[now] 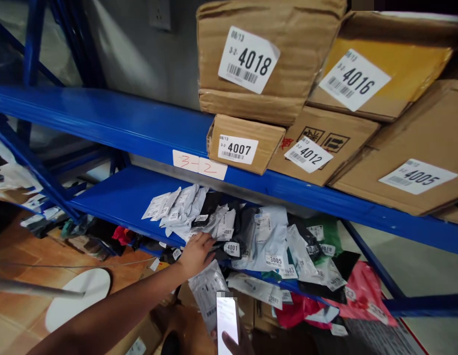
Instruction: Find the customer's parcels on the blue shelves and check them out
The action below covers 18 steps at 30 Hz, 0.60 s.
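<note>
My left hand (197,252) reaches in from the lower left. Its fingers are stretched over the front edge of a row of plastic mailer bags, touching those near the 4007 packet (226,226) and the dark 4001 packet (231,249). At the bottom centre, my right hand (240,340) is wrapped round a smartphone (227,318) with a lit white screen, thumb over the display. Just behind the phone is a grey labelled mailer bag (208,291); whether my right hand also grips it cannot be made out. A larger grey bag marked 3005 (269,236) leans further right.
Cardboard boxes stand on the blue upper shelf (103,116), including one marked 4018 (251,59). A handwritten 3-2 label (199,165) is stuck to its edge. Pink bags (365,291) hang over the lower right. A white round base (79,296) with a pole stands on the tiled floor.
</note>
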Each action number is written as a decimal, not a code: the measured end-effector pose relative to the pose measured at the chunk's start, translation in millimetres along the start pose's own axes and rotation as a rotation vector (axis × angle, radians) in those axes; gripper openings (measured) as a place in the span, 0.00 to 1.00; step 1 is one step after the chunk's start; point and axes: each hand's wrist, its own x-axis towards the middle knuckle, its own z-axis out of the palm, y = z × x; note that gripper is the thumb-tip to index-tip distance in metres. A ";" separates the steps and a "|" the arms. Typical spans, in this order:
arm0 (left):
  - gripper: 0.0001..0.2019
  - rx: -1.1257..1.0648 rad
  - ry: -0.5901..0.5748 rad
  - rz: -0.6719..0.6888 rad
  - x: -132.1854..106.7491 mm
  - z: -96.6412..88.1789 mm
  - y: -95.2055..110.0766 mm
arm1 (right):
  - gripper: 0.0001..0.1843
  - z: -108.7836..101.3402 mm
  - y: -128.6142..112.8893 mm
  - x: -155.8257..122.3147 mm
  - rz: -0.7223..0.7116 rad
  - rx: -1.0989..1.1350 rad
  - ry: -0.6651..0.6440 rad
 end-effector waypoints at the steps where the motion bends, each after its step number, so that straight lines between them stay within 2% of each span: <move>1: 0.17 0.002 -0.016 0.000 3.7 0.8 5.6 | 0.39 -0.6 0.1 0.4 -0.001 -0.015 0.001; 5: 0.18 -0.057 -0.120 0.052 15.1 4.7 23.4 | 0.39 -5.1 -0.9 2.0 -0.022 -0.069 0.005; 7: 0.20 -0.093 -0.135 0.085 19.8 8.5 31.4 | 0.38 -7.6 -1.8 3.8 -0.052 -0.102 0.027; 9: 0.27 -0.101 -0.157 0.038 25.8 13.9 40.3 | 0.37 -9.4 -2.8 6.3 -0.072 -0.134 0.037; 11: 0.34 -0.091 -0.218 -0.081 33.9 20.2 49.4 | 0.37 -9.4 -3.5 9.2 -0.072 -0.159 0.002; 14: 0.25 -0.102 -0.295 -0.210 46.9 28.6 59.7 | 0.38 -5.4 -2.0 12.8 -0.101 -0.173 -0.007; 18: 0.22 -0.200 -0.258 -0.231 58.8 31.1 61.5 | 0.43 -1.7 6.6 16.0 -0.182 -0.178 0.097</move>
